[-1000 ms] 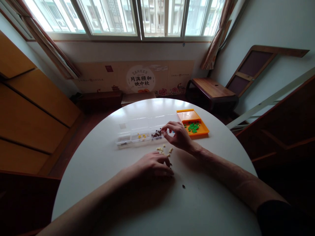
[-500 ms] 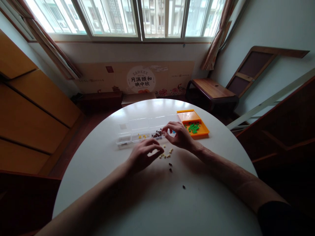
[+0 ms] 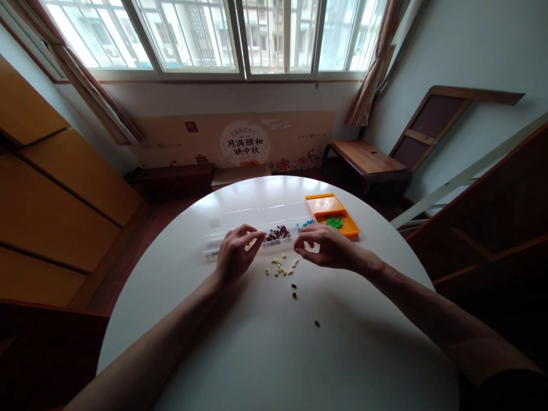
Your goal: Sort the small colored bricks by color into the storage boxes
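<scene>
My left hand (image 3: 234,251) hovers over the left part of a clear compartment box (image 3: 257,225), its thumb and fingers pinched together above the section with yellow pieces; what it holds is too small to make out. My right hand (image 3: 323,246) is just right of a small heap of pale yellow beads (image 3: 281,266) on the white round table (image 3: 265,342), with thumb and forefinger pinched. Dark brown pieces (image 3: 278,232) fill one compartment between my hands, and blue pieces (image 3: 305,223) lie in another.
An orange tray (image 3: 331,212) with green pieces (image 3: 331,221) sits at the box's right end. Three dark beads (image 3: 294,290) lie loose on the table nearer me. Beyond the table are a low wooden bench (image 3: 366,160), wooden cabinets at left and a window.
My left hand rose from the table near the loose beads and moved forward to the box's yellow compartment. My right hand drew back from the box toward the bead heap.
</scene>
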`<action>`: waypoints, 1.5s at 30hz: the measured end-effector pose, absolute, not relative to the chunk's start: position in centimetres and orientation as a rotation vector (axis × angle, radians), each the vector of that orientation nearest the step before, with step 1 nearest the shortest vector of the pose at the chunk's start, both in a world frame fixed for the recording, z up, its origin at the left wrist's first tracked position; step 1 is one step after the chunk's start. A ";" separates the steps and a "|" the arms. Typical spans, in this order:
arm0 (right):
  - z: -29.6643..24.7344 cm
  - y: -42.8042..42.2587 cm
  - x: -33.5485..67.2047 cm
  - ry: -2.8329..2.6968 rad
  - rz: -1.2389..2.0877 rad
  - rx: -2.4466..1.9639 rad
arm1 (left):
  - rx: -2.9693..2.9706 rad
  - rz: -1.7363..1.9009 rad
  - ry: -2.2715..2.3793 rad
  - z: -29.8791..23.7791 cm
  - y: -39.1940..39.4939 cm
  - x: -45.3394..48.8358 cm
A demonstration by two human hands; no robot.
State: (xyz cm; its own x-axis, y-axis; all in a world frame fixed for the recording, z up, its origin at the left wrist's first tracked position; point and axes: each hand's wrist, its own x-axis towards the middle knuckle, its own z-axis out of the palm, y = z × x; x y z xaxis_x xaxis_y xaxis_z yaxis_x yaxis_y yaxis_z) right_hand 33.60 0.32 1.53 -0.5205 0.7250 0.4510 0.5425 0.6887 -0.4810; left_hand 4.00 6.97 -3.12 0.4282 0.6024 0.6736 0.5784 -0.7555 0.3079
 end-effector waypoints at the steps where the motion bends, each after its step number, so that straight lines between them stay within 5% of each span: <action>1: 1.4 -0.7 34.0 -2.272 0.438 -0.943 | 2.637 1.248 1.043 -3.0 6.7 3.9; 8: 0.0 -7.6 35.5 -2.302 0.794 -0.907 | 2.711 1.051 0.539 -2.4 4.1 4.4; 25: -1.9 -9.1 34.8 -2.453 0.762 -0.834 | 2.767 0.562 0.211 -3.8 2.7 5.7; 45: -2.7 -2.8 32.7 -2.221 0.381 -0.920 | 2.445 1.141 0.885 -3.5 5.3 3.1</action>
